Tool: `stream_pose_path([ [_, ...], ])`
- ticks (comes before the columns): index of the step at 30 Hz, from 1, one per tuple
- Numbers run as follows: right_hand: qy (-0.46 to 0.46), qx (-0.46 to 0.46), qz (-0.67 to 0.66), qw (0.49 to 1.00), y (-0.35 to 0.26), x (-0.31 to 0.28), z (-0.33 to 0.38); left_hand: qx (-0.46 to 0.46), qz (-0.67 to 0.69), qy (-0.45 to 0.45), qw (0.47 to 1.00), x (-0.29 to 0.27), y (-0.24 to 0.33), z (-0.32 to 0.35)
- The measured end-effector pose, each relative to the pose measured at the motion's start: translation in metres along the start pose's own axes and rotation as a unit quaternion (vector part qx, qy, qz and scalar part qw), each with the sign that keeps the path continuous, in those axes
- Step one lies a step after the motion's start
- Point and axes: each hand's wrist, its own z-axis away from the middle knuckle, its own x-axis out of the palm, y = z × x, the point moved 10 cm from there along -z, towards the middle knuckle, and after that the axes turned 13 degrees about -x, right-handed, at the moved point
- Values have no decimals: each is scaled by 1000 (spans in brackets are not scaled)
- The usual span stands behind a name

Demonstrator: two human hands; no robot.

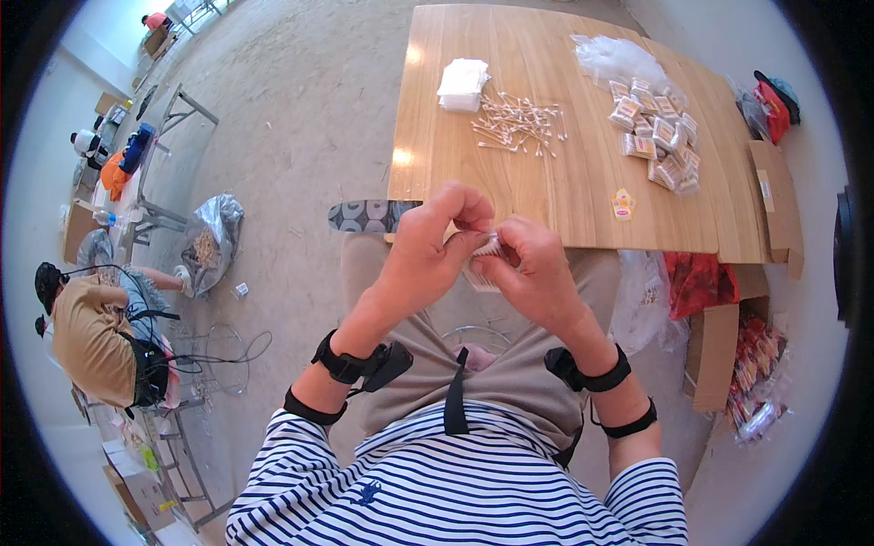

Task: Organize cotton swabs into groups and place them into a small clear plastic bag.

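Just off the near edge of the wooden table (pixel 528 196), both my hands are together at a small clear bag of cotton swabs (pixel 483 278). My right hand (pixel 539 270) grips the bag between thumb and fingers. My left hand (pixel 428 244) is closed, its thumb and fingertips pinching the bag's upper end. Fingers cover part of the bag, so its opening cannot be made out. Beyond the hands, loose cotton swabs (pixel 519 123) lie scattered on the table beside a stack of white bags (pixel 462 85). A yellow-and-white label card (pixel 623 205) rests near the front edge.
A heap of filled swab packs (pixel 657 136) sits at the table's right, with clear plastic bags (pixel 614 59) behind it. Cardboard boxes (pixel 715 355) and a red bag (pixel 699 282) stand below right. At left, another person (pixel 96 341) bends near a clear sack (pixel 211 241).
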Motion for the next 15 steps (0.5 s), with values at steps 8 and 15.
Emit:
stream_pose_path([
  [8, -21, -13, 22, 999, -3, 3, 0, -34, 115, -23, 992, 4, -19, -3],
  [15, -22, -38, 34, 998, -6, 4, -2, -26, 65, -22, 997, 6, -15, -4],
])
